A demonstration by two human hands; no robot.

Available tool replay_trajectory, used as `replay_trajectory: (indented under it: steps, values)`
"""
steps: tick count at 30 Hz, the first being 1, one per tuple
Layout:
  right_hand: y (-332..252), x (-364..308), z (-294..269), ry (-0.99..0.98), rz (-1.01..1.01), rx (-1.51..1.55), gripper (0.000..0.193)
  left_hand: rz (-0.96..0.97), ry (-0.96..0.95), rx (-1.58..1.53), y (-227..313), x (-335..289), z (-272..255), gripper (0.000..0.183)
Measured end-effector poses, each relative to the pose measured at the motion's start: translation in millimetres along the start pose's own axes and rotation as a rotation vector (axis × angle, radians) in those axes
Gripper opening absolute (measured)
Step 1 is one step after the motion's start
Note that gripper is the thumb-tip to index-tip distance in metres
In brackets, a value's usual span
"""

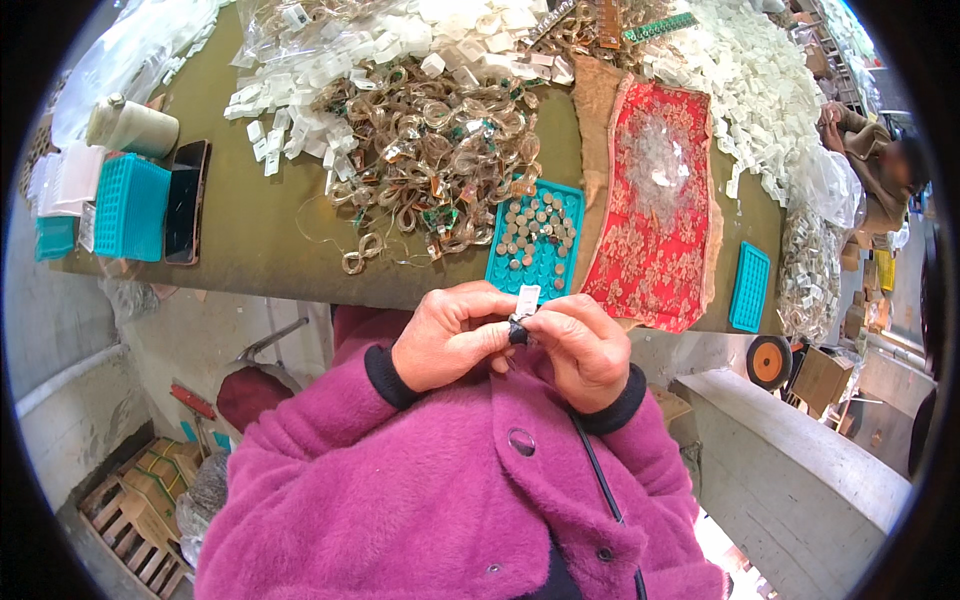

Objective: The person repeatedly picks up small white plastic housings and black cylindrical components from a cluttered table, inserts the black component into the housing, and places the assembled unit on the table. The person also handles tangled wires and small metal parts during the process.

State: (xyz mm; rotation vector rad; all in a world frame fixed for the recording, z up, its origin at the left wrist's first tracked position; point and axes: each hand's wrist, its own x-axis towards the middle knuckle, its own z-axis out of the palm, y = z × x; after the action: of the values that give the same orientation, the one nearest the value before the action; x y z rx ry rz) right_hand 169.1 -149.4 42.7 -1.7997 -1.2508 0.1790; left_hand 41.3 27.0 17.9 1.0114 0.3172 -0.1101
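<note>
- The left hand [447, 338] and the right hand [582, 345] met just below the near edge of the tabletop [250, 220], fingertips pressed together around one small dark part [518, 333].
- The dark part sat between the two grips, pinched by the left thumb and forefinger on one side and by the right fingers on the other.
- A small white tag [527, 297] stood up from the dark part, just above both grips and touching the right fingertips.
- Both forearms wore magenta fleece sleeves with dark cuffs.
- Directly beyond the hands, at the tabletop's near edge, lay a teal tray [536, 240] holding many small round grey discs.
- To the right of the teal tray lay a red patterned cloth [655, 215] with clear bits piled on it, and further right a smaller teal tray [750, 287].
- Behind the teal tray sprawled a heap of translucent brownish loops [430, 150], with white tags [340, 60] scattered beyond it.
- Well left of the teal tray lay a dark phone [186, 200] beside a teal basket [130, 205].
- Another person [880, 170] sat at the tabletop's far right end.
</note>
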Motion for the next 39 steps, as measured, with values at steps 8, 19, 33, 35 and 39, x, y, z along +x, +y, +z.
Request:
replay_trajectory:
  steps: [8, 19, 33, 35, 39]
  values:
    - [28.6, 10.9, -5.0, 0.043, 0.134, -0.376, 0.018, -0.064, 0.110, -0.130, 1.8, 5.5, -10.1, 0.023]
    - [-2.7, 14.5, -8.2, 0.048, 0.440, 0.157, 0.006, 0.091, 0.104, -0.244, -0.6, 6.3, 3.3, 0.036]
    - [-18.4, 5.2, 1.7, -0.065, 0.894, 0.735, 0.015, 0.767, 0.310, 0.729, 4.3, 3.2, 11.4, 0.031]
    - [-17.1, 5.1, -0.7, -0.103, 0.938, 0.862, 0.015, 0.758, 0.274, 0.760, 4.6, 2.4, 9.7, 0.033]
    - [-18.7, 2.7, 0.8, -0.047, 0.595, 0.398, 0.012, 0.496, 0.157, 0.453, 4.7, 0.9, 5.5, 0.030]
